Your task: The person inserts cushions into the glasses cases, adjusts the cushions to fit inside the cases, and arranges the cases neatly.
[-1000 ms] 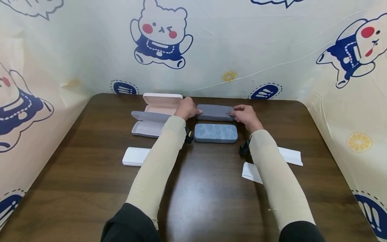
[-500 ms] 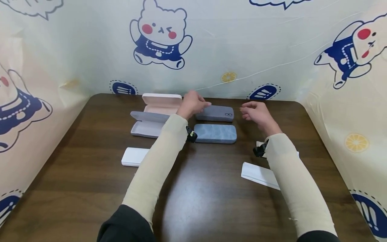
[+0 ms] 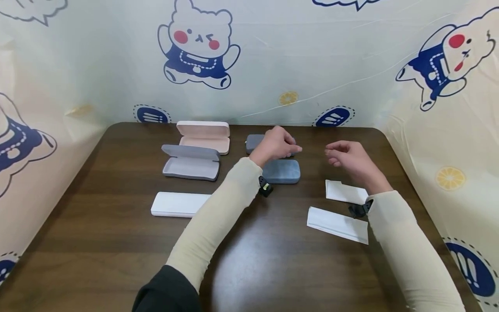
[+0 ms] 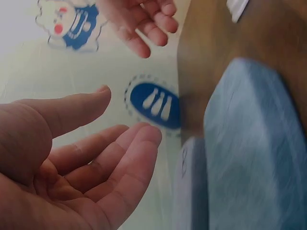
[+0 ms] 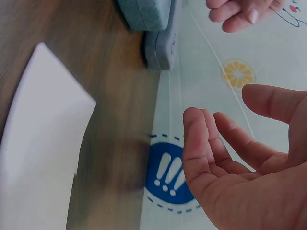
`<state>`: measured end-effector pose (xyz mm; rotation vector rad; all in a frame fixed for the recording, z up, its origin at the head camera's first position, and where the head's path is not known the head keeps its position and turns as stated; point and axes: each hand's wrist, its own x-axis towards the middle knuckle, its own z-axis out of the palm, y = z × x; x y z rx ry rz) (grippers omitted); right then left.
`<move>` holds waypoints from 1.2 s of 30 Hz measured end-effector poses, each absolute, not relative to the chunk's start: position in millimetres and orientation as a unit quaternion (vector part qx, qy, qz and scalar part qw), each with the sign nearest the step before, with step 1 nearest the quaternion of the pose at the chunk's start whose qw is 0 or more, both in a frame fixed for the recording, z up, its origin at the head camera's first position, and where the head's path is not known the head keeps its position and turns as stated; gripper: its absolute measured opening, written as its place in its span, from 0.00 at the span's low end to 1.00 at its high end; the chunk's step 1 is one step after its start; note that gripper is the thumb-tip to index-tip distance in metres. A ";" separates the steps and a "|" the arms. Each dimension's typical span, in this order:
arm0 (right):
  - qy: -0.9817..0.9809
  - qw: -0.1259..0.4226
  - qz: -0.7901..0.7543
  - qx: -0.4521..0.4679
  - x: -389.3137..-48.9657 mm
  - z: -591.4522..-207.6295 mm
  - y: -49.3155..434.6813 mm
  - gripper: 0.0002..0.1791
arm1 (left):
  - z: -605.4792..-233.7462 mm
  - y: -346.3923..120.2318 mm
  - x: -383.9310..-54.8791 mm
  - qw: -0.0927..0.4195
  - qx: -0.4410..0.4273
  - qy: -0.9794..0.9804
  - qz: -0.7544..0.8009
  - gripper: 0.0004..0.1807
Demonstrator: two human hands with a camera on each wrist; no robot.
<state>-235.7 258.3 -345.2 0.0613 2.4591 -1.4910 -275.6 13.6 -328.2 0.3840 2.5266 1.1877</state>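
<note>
Above the closed grey glasses case (image 3: 254, 142) my left hand (image 3: 277, 144) hovers, covering part of it in the head view. Its fingers are loosely bent with nothing between them. The closed blue glasses case (image 3: 282, 171) lies just in front of the grey one, partly behind the left wrist. Farther right, my right hand (image 3: 352, 161) hangs in the air, fingers relaxed and holding nothing. Below it lies a folded white strip (image 3: 343, 191). In the left wrist view the blue case (image 4: 249, 153) shows large, beside the grey case's small glasses mark.
On the left stand an open pink glasses case (image 3: 204, 144) and an open grey glasses case (image 3: 191, 168). A flat white case (image 3: 177, 203) lies nearer, partly under the left forearm. A second white strip (image 3: 337, 225) lies at right. Printed sheeting (image 3: 265, 65) walls the table (image 3: 273, 260).
Both hands have let go of the closed grey case, which stays in place. The left hand has moved right across it; the right hand has drawn away to the right and nearer.
</note>
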 end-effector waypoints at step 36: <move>0.874 0.079 -0.472 0.078 -150.3 -387.6 375.4 0.26 | -376.6 121.3 -245.0 0.213 0.215 0.917 0.259 0.23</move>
